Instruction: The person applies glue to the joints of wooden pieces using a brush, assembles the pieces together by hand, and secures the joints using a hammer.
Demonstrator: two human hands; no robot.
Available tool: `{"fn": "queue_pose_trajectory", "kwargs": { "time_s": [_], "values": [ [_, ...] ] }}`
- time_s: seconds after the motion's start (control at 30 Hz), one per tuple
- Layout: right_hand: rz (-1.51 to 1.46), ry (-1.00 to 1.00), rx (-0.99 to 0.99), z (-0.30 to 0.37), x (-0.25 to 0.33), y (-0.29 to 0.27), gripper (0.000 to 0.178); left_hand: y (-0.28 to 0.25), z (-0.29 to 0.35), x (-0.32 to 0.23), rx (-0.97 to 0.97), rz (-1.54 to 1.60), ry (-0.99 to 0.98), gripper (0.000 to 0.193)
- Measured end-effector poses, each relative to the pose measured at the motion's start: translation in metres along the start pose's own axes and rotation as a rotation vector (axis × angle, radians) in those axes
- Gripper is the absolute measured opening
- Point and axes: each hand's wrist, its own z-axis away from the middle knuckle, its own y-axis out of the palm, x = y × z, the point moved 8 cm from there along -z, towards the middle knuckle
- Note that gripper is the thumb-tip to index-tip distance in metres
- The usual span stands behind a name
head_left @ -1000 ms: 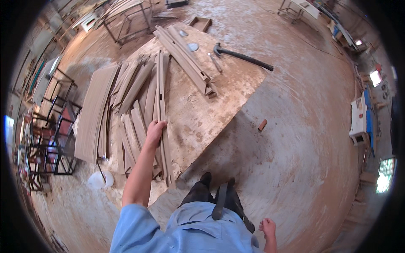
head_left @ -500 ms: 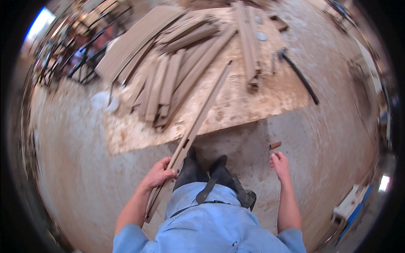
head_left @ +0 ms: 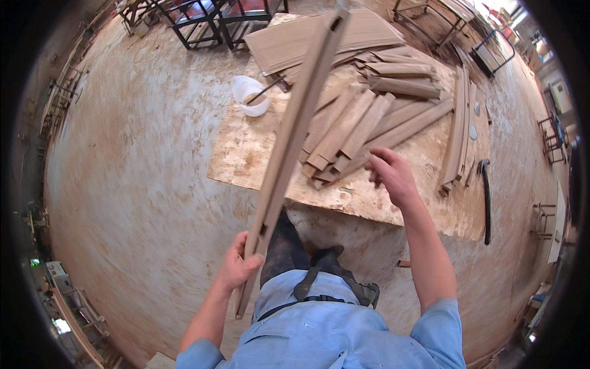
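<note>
A long wooden rail (head_left: 287, 138) with dark mortise slots near both ends slants up in front of me. My left hand (head_left: 241, 261) is closed round its lower part, thumb across the near face. To the right of the rail, my right hand (head_left: 390, 175) is raised above the near side of a plywood board (head_left: 239, 166). Its fingers are loosely bent and apart, and nothing shows in them. Below and beyond that hand lies a pile of wooden pieces (head_left: 347, 126), some with cut ends facing me.
A white plastic tub (head_left: 251, 98) with a dark stick in it stands at the board's left. Wide wooden panels (head_left: 326, 40) lie at the back. On the right are longer rails (head_left: 458, 132) and a hammer (head_left: 486, 200). Dark-framed chairs (head_left: 196, 24) stand beyond the board.
My left hand has swung the rail to a steeper, raised slant. My right hand has risen from low at the right to above the board, its fingers loosening. The view has turned left.
</note>
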Motion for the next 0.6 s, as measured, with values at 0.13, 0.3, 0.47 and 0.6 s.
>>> {"fn": "queue_pose_trajectory", "kwargs": {
  "time_s": [0.13,0.3,0.47,0.6],
  "values": [
    [-0.07,0.015,0.099,-0.083,0.033,0.087,0.048,-0.068,-0.042,-0.025,-0.056,0.18,0.035,0.045],
    [-0.242,0.116,0.069,-0.175,0.035,0.152,0.06,-0.141,-0.067,-0.046,-0.134,0.364,-0.045,0.047],
    [-0.317,0.233,0.043,-0.231,0.02,0.193,0.033,-0.193,-0.083,-0.037,-0.252,0.355,-0.037,0.051],
    [-0.393,0.281,0.063,-0.261,0.01,0.207,0.028,-0.214,-0.091,-0.039,-0.308,0.273,0.03,0.054]
  ]
}}
